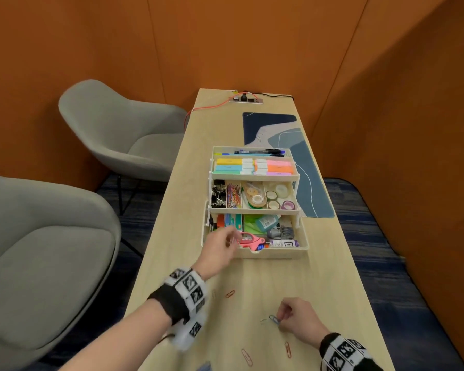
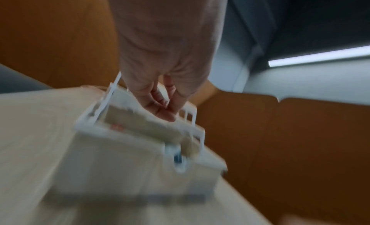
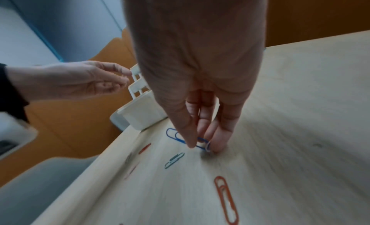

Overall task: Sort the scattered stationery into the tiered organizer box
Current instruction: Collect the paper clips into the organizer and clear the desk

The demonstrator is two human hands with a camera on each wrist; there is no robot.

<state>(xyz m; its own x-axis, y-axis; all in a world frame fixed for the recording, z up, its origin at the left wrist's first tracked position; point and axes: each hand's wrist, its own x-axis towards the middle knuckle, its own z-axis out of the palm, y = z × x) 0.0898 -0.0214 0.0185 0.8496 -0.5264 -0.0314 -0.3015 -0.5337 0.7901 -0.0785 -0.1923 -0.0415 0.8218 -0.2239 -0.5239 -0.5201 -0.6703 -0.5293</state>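
Note:
The white tiered organizer box (image 1: pixel 304 246) stands open in the middle of the table, with coloured clips in a middle-tier compartment (image 1: pixel 234 195). My left hand (image 1: pixel 232 241) hovers over the front left corner of the bottom tier. Its thumb and fingers pinch what looks like a pale paper clip, blurred in every view (image 2: pixel 168 108). My right hand (image 1: pixel 279 318) is down on the table near the front edge, pinching one end of a blue paper clip (image 3: pixel 171 133). A green clip (image 3: pixel 174 160) and several orange and red clips (image 3: pixel 226 198) lie loose around it.
Two grey armchairs (image 1: pixel 123 135) stand left of the narrow table. A blue desk mat (image 1: pixel 308 167) lies behind and right of the box. A socket strip (image 1: pixel 246 99) with cables sits at the far end. Orange walls close in behind and on the right.

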